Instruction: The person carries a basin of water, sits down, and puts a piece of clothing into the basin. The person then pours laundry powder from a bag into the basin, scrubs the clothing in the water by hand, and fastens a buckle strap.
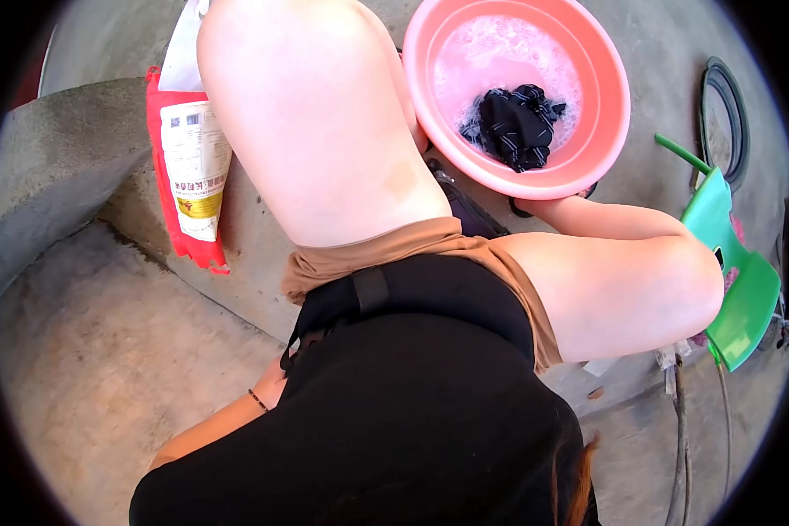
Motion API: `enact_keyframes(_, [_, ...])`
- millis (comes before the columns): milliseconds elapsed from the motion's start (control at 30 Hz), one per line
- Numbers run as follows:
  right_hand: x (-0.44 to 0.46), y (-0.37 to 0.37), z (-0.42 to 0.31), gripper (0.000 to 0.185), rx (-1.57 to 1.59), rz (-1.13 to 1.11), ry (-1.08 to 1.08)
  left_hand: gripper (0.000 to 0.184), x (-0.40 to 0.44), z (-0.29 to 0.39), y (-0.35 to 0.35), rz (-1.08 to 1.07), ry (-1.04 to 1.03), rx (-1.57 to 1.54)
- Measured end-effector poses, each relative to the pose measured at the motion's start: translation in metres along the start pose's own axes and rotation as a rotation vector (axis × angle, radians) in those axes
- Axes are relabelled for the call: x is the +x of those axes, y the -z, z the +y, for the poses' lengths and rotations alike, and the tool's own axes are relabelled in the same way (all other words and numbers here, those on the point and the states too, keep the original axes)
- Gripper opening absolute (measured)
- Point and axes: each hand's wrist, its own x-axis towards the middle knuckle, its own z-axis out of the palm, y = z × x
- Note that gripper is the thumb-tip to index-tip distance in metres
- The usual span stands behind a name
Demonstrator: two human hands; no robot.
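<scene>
At the waist on the left side, my left hand (pixel 274 383) shows only in small part behind my black top, below a dark beaded bracelet (pixel 258 401). Its fingers are hidden, so what it holds or touches cannot be made out. My right hand is out of view. Beyond my knees stands a pink basin (pixel 607 96) on the floor. Foamy water (pixel 500 53) fills part of it. A dark garment with thin pale lines (pixel 517 127) lies bunched and partly soaked in the water, apart from any hand.
A red and white printed bag (pixel 197 167) leans by my left leg on a concrete step (pixel 237 254). To the right are a green plastic chair (pixel 745 302), a black ring-shaped object (pixel 739 123) and thin poles or hoses (pixel 680 438).
</scene>
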Motion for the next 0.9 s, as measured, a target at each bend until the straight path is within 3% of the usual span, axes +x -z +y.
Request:
enact_keyframes(100, [0.004, 0.001, -0.015, 0.019, -0.006, -0.012, 0.000, 0.015, -0.013, 0.069, 0.028, -0.032, 0.087, 0.135])
enact_keyframes(133, [0.004, 0.001, -0.017, 0.019, -0.010, -0.018, 0.004, 0.014, -0.014, 0.077, 0.025, 0.021, 0.031, -0.117])
enact_keyframes(167, [0.003, 0.001, -0.015, 0.019, -0.009, -0.021, 0.019, 0.017, -0.006, 0.101, 0.014, 0.074, -0.222, -0.160])
enact_keyframes(200, [0.000, 0.003, -0.016, 0.019, -0.018, -0.028, 0.019, 0.020, -0.001, 0.110, 0.014, 0.097, -0.283, -0.282])
enact_keyframes(300, [-0.003, 0.005, -0.013, 0.019, -0.039, -0.047, 0.013, 0.026, 0.007, 0.140, 0.008, 0.001, -0.138, -0.378])
enact_keyframes(400, [-0.006, 0.004, -0.012, 0.019, -0.064, -0.055, 0.012, 0.008, 0.022, 0.150, 0.000, -0.060, -0.063, -0.529])
enact_keyframes(467, [-0.009, 0.007, -0.013, 0.019, -0.075, -0.061, 0.016, 0.020, 0.029, 0.168, -0.008, 0.008, -0.114, -0.682])
enact_keyframes(533, [-0.013, 0.011, -0.017, 0.019, -0.087, -0.069, 0.024, 0.029, 0.036, 0.169, -0.003, -0.062, -0.169, -0.648])
enact_keyframes(600, [-0.017, 0.017, -0.025, 0.019, -0.104, -0.080, 0.045, 0.025, 0.040, 0.177, -0.013, -0.071, -0.170, -0.665])
enact_keyframes(733, [-0.043, 0.043, -0.051, 0.019, -0.143, -0.090, 0.178, 0.036, 0.049, 0.177, -0.018, -0.093, -0.375, -0.392])
enact_keyframes(767, [-0.054, 0.055, -0.066, 0.019, -0.162, -0.067, 0.265, 0.045, 0.049, 0.178, -0.018, -0.092, -0.347, -0.385])
enact_keyframes(833, [-0.080, 0.082, -0.108, 0.019, -0.201, 0.106, 0.292, 0.044, 0.050, 0.186, -0.022, -0.140, -0.336, -0.489])
enact_keyframes(867, [-0.090, 0.096, -0.139, 0.015, -0.200, 0.229, 0.014, 0.043, 0.049, 0.191, -0.025, -0.163, -0.332, -0.541])
enact_keyframes(900, [-0.096, 0.102, -0.163, 0.013, -0.174, 0.404, 0.024, 0.045, 0.050, 0.196, -0.031, -0.124, -0.354, -0.529])
